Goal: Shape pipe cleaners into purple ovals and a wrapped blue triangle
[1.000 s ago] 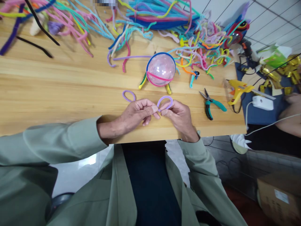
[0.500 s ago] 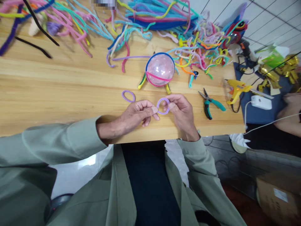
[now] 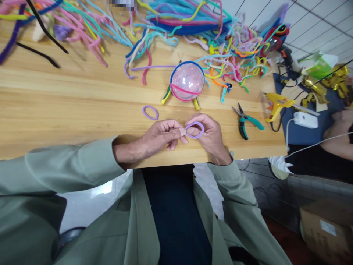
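Note:
A purple pipe cleaner bent into a loop is between my two hands, just above the table's front part. My left hand pinches the loop's left end between thumb and fingers. Curled closely behind the loop, my right hand has its fingertips at the same left end; its thumb is partly hidden. A second purple pipe cleaner loop lies on the wood to the left. Beyond my hands sits a clear pinkish ball banded with blue and pink pipe cleaner, on yellow and green legs.
Teal-handled pliers and a yellow glue gun lie to the right, near a white power strip. Heaps of coloured pipe cleaners cover the table's far side. Another person's arm shows at the right edge.
The loop has tipped and swung slightly down and right, looking more pointed at its left end. My right hand's grip has shifted off the loop's right side to behind it.

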The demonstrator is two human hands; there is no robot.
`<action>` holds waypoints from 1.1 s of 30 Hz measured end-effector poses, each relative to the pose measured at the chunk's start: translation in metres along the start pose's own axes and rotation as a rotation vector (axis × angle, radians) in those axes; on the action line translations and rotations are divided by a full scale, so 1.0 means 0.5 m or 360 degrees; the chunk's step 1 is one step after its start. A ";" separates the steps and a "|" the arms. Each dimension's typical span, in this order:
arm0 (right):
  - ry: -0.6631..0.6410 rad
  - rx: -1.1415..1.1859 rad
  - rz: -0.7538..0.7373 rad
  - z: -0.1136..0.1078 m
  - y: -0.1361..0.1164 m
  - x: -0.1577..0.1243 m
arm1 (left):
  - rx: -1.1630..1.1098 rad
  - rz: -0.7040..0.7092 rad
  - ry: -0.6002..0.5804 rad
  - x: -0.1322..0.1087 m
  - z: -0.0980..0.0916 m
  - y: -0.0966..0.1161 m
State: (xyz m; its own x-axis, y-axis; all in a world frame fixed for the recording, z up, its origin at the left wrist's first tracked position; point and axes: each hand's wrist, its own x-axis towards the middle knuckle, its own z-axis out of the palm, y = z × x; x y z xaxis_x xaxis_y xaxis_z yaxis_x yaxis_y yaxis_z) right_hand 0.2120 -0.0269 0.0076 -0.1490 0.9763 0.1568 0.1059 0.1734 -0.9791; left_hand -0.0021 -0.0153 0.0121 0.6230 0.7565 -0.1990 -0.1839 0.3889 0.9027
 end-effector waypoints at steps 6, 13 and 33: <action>0.0038 -0.0034 -0.0026 0.005 0.000 -0.002 | -0.0033 -0.0025 0.0015 -0.002 0.001 -0.002; 0.0100 -0.0029 -0.0036 0.004 0.008 -0.004 | -0.0114 -0.0036 0.0038 0.002 -0.001 -0.008; 0.0297 -0.0354 -0.0604 -0.013 0.044 -0.012 | -0.0186 -0.0025 0.0110 0.002 -0.004 -0.003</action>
State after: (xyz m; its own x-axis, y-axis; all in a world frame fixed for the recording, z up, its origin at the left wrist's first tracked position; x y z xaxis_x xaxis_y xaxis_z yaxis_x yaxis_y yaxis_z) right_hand 0.2215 -0.0281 -0.0143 -0.0408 0.8416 0.5385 0.2892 0.5259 -0.7999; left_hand -0.0028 -0.0141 0.0099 0.5736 0.7826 -0.2419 -0.2645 0.4565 0.8495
